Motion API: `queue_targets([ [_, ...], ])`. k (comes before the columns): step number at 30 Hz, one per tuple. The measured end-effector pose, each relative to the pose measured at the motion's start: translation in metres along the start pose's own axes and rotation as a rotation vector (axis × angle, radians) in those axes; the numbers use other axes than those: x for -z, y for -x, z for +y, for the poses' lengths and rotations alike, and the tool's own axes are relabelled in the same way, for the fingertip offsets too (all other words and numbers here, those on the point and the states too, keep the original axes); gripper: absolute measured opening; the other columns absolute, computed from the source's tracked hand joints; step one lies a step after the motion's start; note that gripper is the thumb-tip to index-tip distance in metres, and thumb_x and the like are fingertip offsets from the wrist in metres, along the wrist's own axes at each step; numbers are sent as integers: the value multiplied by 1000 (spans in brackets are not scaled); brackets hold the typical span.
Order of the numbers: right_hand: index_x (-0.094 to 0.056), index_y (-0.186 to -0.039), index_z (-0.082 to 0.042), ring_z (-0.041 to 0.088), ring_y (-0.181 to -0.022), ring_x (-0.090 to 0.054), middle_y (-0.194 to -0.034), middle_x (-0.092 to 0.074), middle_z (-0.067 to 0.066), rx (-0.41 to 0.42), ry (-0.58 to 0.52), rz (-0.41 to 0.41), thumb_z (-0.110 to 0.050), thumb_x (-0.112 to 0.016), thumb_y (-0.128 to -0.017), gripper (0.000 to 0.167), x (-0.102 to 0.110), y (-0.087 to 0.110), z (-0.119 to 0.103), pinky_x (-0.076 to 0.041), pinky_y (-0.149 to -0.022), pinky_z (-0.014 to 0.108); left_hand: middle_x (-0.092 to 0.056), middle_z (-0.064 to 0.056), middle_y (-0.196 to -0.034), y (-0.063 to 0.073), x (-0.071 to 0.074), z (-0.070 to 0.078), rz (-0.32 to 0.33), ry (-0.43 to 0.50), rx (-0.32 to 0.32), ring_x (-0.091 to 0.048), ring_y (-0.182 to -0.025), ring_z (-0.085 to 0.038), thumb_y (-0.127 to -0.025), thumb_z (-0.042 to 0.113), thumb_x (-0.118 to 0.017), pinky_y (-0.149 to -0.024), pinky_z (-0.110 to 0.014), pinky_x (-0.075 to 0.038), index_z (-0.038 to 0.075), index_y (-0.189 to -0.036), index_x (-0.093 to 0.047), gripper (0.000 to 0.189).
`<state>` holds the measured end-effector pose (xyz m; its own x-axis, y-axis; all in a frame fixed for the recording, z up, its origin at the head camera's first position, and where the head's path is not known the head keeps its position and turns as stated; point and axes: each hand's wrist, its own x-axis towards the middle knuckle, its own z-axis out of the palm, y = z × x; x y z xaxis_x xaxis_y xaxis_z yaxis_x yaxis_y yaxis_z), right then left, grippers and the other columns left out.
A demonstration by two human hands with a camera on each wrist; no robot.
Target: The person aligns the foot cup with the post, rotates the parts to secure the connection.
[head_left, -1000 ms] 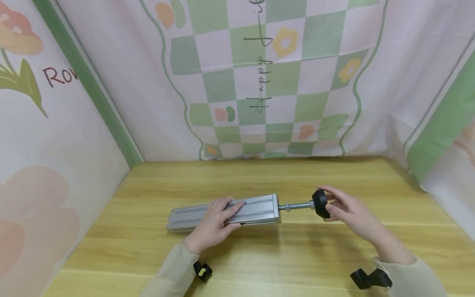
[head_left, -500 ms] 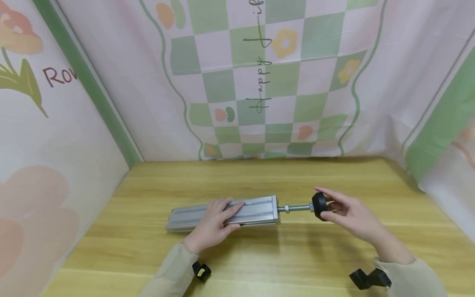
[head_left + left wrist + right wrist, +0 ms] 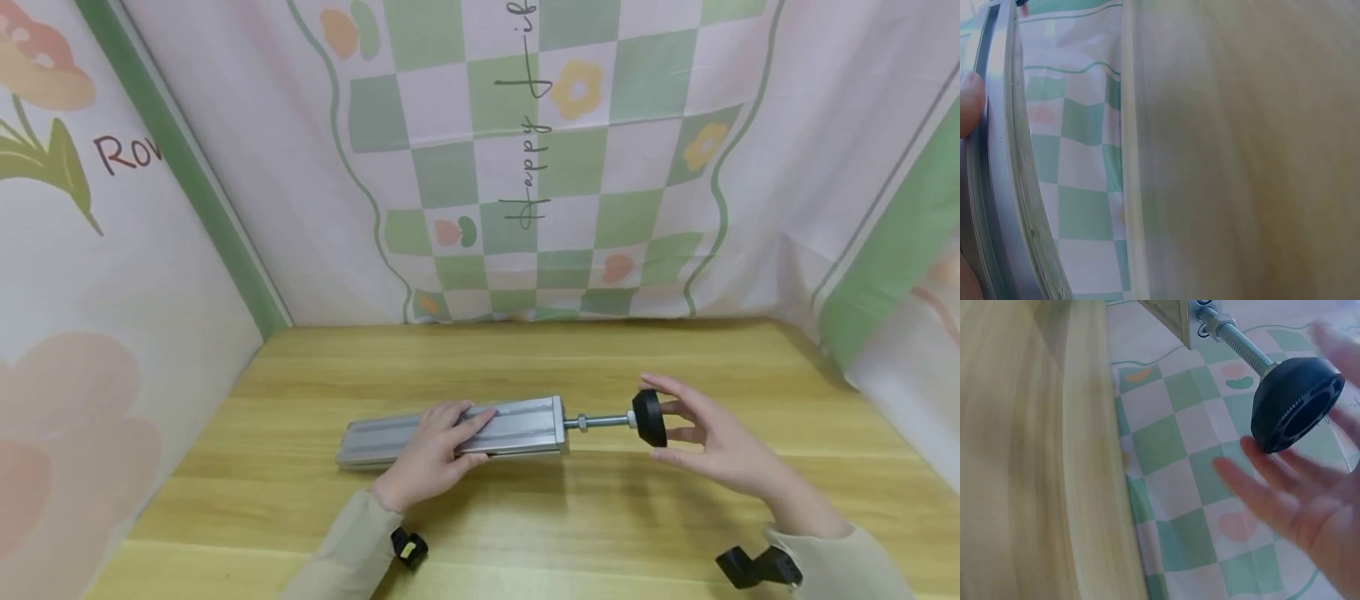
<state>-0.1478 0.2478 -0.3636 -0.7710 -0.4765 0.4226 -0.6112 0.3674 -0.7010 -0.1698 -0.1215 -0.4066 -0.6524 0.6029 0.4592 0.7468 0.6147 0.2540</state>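
Observation:
A silvery aluminium profile (image 3: 525, 425) lies lengthwise over the wooden table, its end plate facing right. My left hand (image 3: 432, 457) holds it around the middle, fingers across the top and thumb along the near side. From the end plate a threaded rod (image 3: 606, 421) sticks out, carrying a hex nut (image 3: 582, 422) and ending in a round black levelling foot (image 3: 649, 418). Around that foot my right hand (image 3: 727, 442) has its fingers spread. In the right wrist view, the ribbed, hollow underside of the foot (image 3: 1297, 409) faces the palm, with fingertips close by its rim.
The wooden table (image 3: 525, 533) reaches back to a curtain (image 3: 645, 183) with green checks and flowers. Printed fabric also hangs at left and right. Black wrist cameras sit at both sleeves, the right one (image 3: 757, 567) low over the table.
The right hand's fingers have loosened from the black foot and spread apart, the hand shifting slightly right. The left hand and the profile stay in place.

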Motion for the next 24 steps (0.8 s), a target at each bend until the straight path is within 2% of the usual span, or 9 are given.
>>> queue_targets([
  [2, -39, -141, 0, -8, -109, -52, -134, -45, -18, 82, 30, 30, 15, -72, -71, 78, 0, 2, 1, -53, -77, 16, -54, -13, -126, 0, 0, 0, -4, 4, 6, -51, -115, -26, -86, 27, -69, -103, -48, -37, 12, -138, -50, 58],
  [3, -42, -139, 1, -8, -108, -53, -132, -48, -20, 102, 47, 51, 16, -72, -70, 77, 0, 2, 1, -51, -78, 13, -54, -13, -126, -1, 0, 1, -3, 7, 9, -51, -115, -26, -86, 27, -69, -103, -49, -37, 12, -138, -50, 58],
  [5, -47, -137, 0, -5, -102, -58, -125, -52, -24, 90, 46, 95, 15, -72, -71, 72, -1, 2, 0, -51, -77, 12, -54, -14, -127, -2, 0, 2, -1, 9, 12, -51, -115, -27, -86, 27, -69, -102, -49, -37, 12, -138, -50, 58],
  [9, -51, -137, -11, -1, -85, -63, -110, -58, -23, -35, 21, 160, 10, -68, -79, 64, -3, 2, -5, -53, -68, 14, -53, -15, -127, -4, 0, 3, -10, 18, 9, -50, -115, -28, -85, 28, -70, -102, -50, -36, 11, -138, -50, 59],
  [12, -51, -136, -12, 0, -78, -63, -103, -57, -20, -86, -3, 183, 10, -63, -83, 59, -4, 0, -9, -54, -63, 17, -53, -15, -127, -5, 1, 4, -27, 31, 14, -50, -115, -28, -85, 28, -70, -102, -50, -36, 12, -139, -49, 60],
  [18, -50, -134, 0, 2, -74, -62, -103, -57, -14, -50, -37, 224, 14, -59, -84, 53, -4, -8, -16, -53, -59, 20, -53, -13, -126, -7, 4, 3, -5, 52, 35, -51, -113, -27, -83, 32, -71, -99, -48, -39, 13, -139, -49, 63],
  [24, -52, -134, -5, 1, -77, -62, -103, -57, -14, -54, -31, 251, 13, -58, -84, 53, -7, -10, -20, -53, -59, 18, -54, -11, -122, -9, 4, 5, 20, 44, 43, -53, -108, -25, -78, 37, -73, -98, -48, -40, 11, -138, -50, 69],
])
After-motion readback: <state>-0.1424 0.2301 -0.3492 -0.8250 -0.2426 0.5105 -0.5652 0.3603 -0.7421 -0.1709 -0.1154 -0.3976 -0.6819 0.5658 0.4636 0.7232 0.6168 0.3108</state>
